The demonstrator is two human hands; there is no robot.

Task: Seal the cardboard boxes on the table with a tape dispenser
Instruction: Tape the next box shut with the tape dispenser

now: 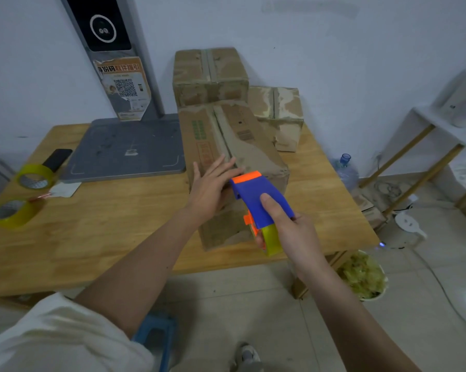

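A long cardboard box [242,146] lies on the wooden table [97,237], its near end at the table's front edge. My left hand [213,186] rests flat on the box's near top, fingers spread beside the centre seam. My right hand [291,234] grips a blue and orange tape dispenser [258,200] with a yellowish tape roll. The dispenser's orange front edge touches the box top at the near end of the seam. Two more boxes sit behind: a taped one [210,76] stacked at the back and a smaller one [280,114] to the right.
Two spare tape rolls [34,177] [14,213] and a black phone [57,159] lie at the table's left. A grey scale platform [127,149] with a post stands behind. A bin of scraps [363,275], a water jug [344,170] and a white shelf [441,124] are on the right.
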